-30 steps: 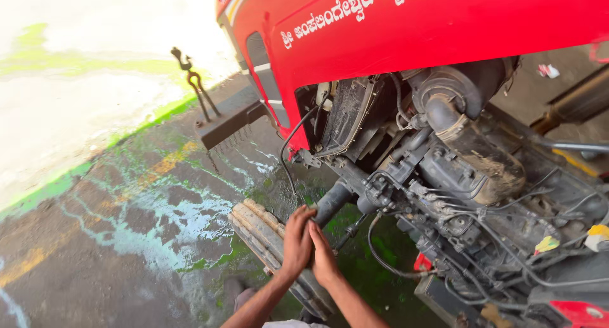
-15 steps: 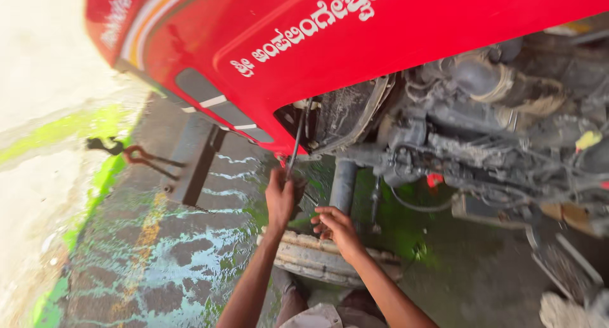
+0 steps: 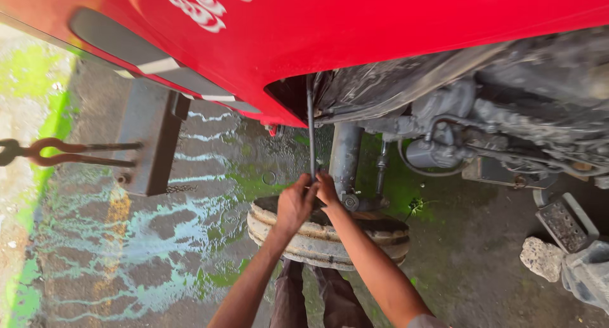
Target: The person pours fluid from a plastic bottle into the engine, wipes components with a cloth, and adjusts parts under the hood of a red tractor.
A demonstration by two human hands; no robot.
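Wet concrete floor (image 3: 158, 239), green stains, under red hood (image 3: 393, 36) of tractor. Left hand (image 3: 294, 205) and right hand (image 3: 328, 190) meet at 12 o'clock of worn tyre (image 3: 317, 236), fingers clamped on lower end of thin dark rod (image 3: 311, 131) hanging from engine bay. Engine (image 3: 507, 125) at 2 o'clock. Step in hand, likely: fitting or freeing rod end; next move calls for steady two-handed grip.

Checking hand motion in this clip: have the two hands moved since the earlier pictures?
Yes. Clasped low by the tyre before, the left hand and right hand now reach up to the thin rod under the red hood.
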